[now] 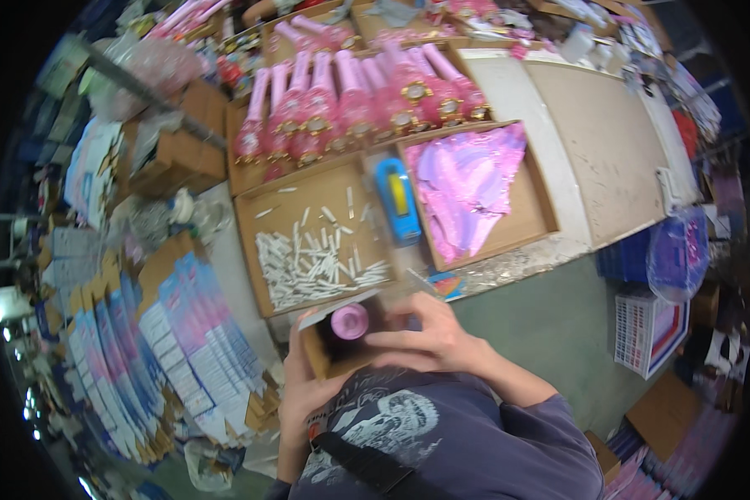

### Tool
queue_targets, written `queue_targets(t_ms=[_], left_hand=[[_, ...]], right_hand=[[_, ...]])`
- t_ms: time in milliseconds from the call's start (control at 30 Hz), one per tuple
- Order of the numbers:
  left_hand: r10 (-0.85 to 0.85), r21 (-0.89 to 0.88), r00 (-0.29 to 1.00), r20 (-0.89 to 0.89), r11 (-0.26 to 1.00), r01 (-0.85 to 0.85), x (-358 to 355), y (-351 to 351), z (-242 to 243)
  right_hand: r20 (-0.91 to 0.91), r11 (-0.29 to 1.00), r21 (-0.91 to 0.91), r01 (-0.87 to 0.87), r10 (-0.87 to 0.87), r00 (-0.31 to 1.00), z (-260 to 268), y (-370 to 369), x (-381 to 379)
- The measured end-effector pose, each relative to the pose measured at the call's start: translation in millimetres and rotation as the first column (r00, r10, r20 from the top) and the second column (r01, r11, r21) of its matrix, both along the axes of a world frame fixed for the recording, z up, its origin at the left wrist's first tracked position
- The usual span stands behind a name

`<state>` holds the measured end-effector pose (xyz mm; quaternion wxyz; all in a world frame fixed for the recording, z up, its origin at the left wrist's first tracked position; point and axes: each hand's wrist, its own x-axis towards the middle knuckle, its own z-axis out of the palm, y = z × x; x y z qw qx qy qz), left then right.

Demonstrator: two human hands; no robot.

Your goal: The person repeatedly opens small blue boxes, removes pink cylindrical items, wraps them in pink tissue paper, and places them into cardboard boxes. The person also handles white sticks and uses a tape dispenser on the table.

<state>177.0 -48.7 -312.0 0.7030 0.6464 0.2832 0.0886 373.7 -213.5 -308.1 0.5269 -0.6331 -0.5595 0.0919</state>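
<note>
My left hand is closed around the side of an open cardboard box held in front of my chest. Inside the box stands a pink plastic handle, its round end facing up. My right hand is at the box's right side, fingers spread, the fingertips close to the pink end; whether they touch it is unclear. Just beyond lies a shallow cardboard tray of small white strips. Right of it are a blue tape dispenser and a tray with pink glittery pouches.
Many pink wand-like toys fill a tray at the back. Flattened printed cartons are stacked at left. A metal bar crosses the upper left. A white plastic basket and a blue crate stand at right.
</note>
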Motion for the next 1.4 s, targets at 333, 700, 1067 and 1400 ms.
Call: queue_targets(t_ms=[333, 700, 1067, 1400], left_hand=[[-0.095, 0.046, 0.995, 0.018, 0.994, 0.094, -4, 14, 16], [-0.087, 0.279, 0.992, -0.090, 0.954, 0.109, 12, 37, 30], [0.055, 0.149, 0.939, -0.339, 0.989, -0.005, -57, 33, 10], [0.935, 0.862, 0.218, -0.278, 0.343, -0.372, -262, 106, -48]], right_hand=[[-0.326, 0.926, -0.266, -0.267, 0.174, 0.929, -27, 6, 15], [-0.372, 0.872, -0.281, 0.401, -0.485, 0.792, 59, -57, 192], [0.107, 0.381, 0.178, 0.907, -0.924, 0.367, -69, -21, 463], [-0.462, 0.653, -0.475, 0.590, -0.756, 0.464, -140, -54, 536]])
